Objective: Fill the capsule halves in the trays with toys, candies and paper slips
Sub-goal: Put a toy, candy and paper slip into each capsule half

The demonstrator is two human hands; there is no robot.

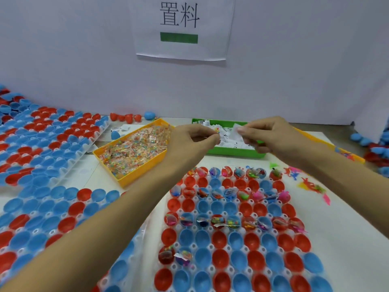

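Head view: right hand (271, 133) pinches a paper slip (235, 131) over the green bin (231, 151); left hand (193, 137) pinches something small I cannot identify. Slip-filling step, likely; next, drop it into a capsule half in the tray (231, 249) below.

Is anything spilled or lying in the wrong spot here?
Yes. Small colourful toys lie loose on the table right of the front capsule tray, not in any capsule. A few red capsule halves and a blue capsule sit loose by the wall, and one blue half lies beside the yellow candy bin.
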